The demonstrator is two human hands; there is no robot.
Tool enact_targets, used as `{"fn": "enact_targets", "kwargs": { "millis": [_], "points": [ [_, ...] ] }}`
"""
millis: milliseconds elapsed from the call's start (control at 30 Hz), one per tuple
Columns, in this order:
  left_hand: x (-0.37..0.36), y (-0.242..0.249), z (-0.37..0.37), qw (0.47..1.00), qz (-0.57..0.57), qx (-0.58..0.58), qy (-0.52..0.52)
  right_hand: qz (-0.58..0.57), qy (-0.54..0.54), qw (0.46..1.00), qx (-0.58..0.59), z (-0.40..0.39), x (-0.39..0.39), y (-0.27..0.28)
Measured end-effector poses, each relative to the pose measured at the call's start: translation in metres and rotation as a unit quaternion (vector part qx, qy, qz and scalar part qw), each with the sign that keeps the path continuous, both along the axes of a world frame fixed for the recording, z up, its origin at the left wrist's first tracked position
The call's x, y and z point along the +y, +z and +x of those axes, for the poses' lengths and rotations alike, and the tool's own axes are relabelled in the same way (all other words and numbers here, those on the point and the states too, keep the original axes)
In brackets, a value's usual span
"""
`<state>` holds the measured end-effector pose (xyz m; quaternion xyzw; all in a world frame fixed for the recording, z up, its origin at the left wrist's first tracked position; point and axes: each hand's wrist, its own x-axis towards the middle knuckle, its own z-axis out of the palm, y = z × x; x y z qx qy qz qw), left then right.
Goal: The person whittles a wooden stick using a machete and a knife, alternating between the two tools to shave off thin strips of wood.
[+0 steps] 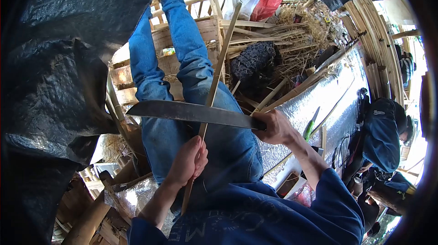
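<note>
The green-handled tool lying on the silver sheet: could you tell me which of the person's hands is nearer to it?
Right. The right hand, gripping the big knife, is just beside the green-handled tool. The left hand holds the bamboo strip over the lap, farther away.

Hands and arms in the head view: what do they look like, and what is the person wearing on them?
Both hands, the left hand and the right hand, are bare, with no gloves. The forearms are uncovered. Dark blue sleeves are pushed up near the elbows, part of a blue sweatshirt with faint lettering.

Left hand (191,160) fisted low at centre — right hand (273,126) clenched higher, forearm bare, fingers curled tight.
</note>
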<state>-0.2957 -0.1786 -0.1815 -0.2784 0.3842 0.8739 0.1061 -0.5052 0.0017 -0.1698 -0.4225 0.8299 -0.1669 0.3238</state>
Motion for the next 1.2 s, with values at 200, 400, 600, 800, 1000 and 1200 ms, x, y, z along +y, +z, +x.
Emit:
{"fn": "enact_targets", "kwargs": {
  "millis": [200, 400, 600, 800, 1000, 1200],
  "points": [
    [0.007, 0.019, 0.000, 0.991, 0.132, -0.006, 0.022, -0.069, 0.055, 0.996, -0.029, 0.012, 0.003, -0.012],
    [0.024, 0.037, 0.022, 0.992, 0.113, -0.033, 0.039, -0.117, -0.074, 0.990, 0.007, -0.023, -0.007, -0.031],
    [0.026, 0.035, 0.021, 0.993, 0.079, -0.079, 0.044, -0.084, 0.042, 0.995, 0.025, -0.025, -0.008, -0.029],
    [0.032, 0.036, 0.029, 0.990, 0.076, -0.113, 0.034, -0.079, 0.059, 0.995, 0.019, -0.001, -0.015, -0.030],
    [0.039, 0.037, 0.033, 0.993, 0.053, -0.105, 0.005, 0.042, -0.108, 0.993, -0.009, -0.065, -0.034, -0.039],
    [0.031, 0.032, 0.033, 0.990, 0.042, -0.129, 0.028, -0.001, 0.136, 0.990, -0.037, 0.009, -0.023, -0.015]
  ]
}}
